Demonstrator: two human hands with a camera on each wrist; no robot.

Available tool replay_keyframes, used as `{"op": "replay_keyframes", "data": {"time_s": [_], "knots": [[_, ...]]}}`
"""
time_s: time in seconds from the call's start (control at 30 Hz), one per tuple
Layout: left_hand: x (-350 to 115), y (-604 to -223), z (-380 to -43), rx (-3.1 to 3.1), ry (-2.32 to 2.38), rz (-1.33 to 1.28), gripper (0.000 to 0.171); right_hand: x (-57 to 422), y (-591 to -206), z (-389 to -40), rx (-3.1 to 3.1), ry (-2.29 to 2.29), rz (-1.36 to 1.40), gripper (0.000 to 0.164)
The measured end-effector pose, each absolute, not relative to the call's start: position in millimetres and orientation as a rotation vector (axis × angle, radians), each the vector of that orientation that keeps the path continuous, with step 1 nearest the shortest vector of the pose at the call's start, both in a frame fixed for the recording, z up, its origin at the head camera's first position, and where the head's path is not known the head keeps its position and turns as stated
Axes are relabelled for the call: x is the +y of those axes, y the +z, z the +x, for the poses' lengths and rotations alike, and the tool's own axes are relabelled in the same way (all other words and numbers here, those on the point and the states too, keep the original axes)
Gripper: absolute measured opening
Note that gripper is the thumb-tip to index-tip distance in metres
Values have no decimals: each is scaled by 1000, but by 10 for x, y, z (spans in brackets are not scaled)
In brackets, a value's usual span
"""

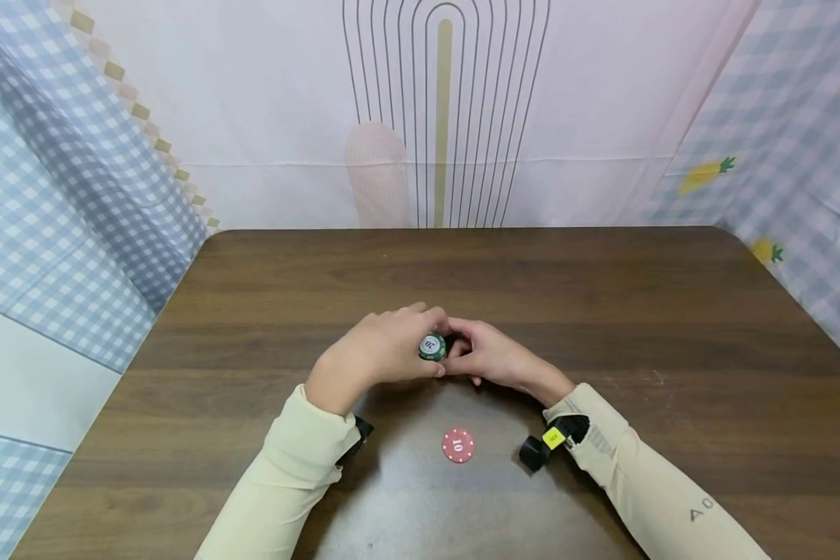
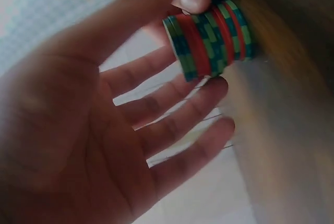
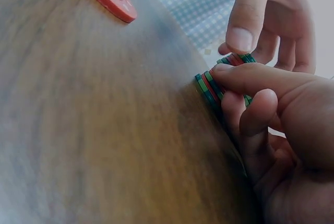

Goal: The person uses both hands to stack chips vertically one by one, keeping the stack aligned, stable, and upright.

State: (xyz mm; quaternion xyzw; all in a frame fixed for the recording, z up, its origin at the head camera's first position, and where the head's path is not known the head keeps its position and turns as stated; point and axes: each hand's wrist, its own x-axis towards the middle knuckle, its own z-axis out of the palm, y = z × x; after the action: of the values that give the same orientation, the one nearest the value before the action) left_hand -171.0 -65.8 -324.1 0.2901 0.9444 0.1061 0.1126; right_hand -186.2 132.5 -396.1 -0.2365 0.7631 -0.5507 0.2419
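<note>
A short stack of green and red poker chips (image 2: 209,38) stands between the two hands, its upper chips slightly out of line with the lower. Its top green chip (image 1: 432,346) reads 20 in the head view. The left hand (image 1: 381,346) holds the upper end between thumb and index finger; its other fingers stretch out beside the stack. Lower down, the right hand (image 1: 493,358) grips the stack with thumb and fingers, also seen in the right wrist view (image 3: 292,114). A red chip (image 1: 458,445) marked 10 lies flat nearer the body.
The brown wooden table (image 1: 182,404) has rounded far corners. A white patterned cloth (image 1: 266,101) hangs behind it, with blue checked cloth (image 1: 63,194) on the left. A black wrist camera (image 1: 542,447) sits above the table near the red chip.
</note>
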Motion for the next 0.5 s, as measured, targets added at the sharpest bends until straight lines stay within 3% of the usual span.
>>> {"op": "replay_keyframes", "data": {"time_s": [0.33, 0.5], "knots": [[-841, -3437, -1934, 2418, 949, 836, 60, 1308, -3969, -1885, 2088, -1496, -655, 36], [-915, -3532, -1969, 2214, 1166, 739, 65, 1310, -3963, -1889, 2098, -1483, -648, 44]]}}
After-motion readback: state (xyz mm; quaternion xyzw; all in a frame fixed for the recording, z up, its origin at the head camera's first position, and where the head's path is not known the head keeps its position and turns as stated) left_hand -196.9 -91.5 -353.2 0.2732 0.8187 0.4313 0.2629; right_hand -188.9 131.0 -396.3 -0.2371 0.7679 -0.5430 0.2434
